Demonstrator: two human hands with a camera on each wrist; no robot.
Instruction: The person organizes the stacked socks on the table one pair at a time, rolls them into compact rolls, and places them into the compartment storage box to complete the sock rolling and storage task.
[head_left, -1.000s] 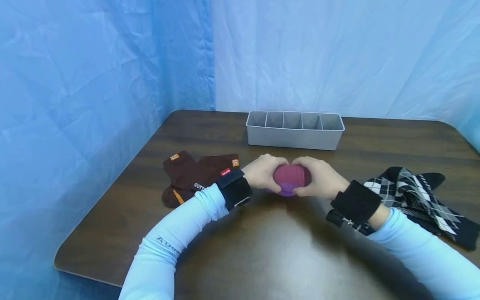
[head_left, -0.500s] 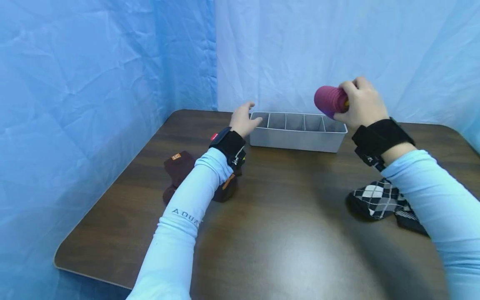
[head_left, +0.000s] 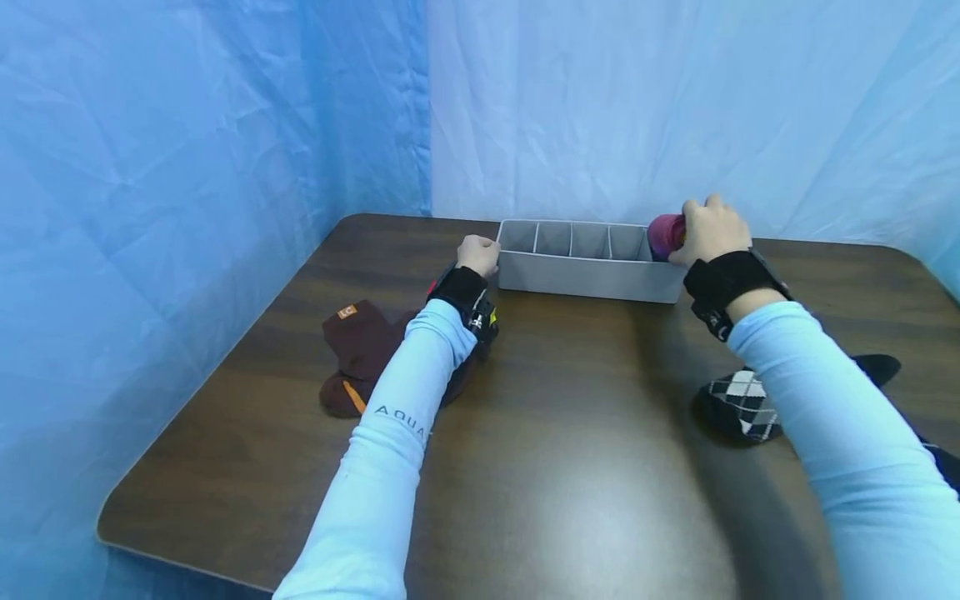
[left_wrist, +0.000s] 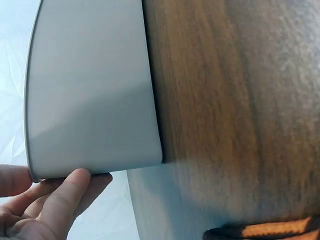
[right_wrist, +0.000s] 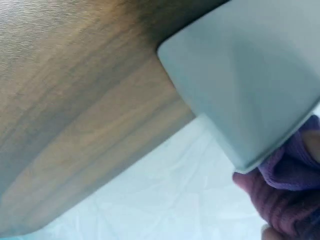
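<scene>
Head view shows the right hand (head_left: 708, 229) has come down from mid-air, fingers curled round the rolled magenta sock (head_left: 663, 236) at the grey organizer's (head_left: 592, 275) 3 o'clock compartment, while the left hand (head_left: 477, 253) now grips its 9 o'clock end.

organizer (head_left: 585, 279) at table (head_left: 570, 467) rear, rolled sock (head_left: 663, 236) in its right end
</scene>
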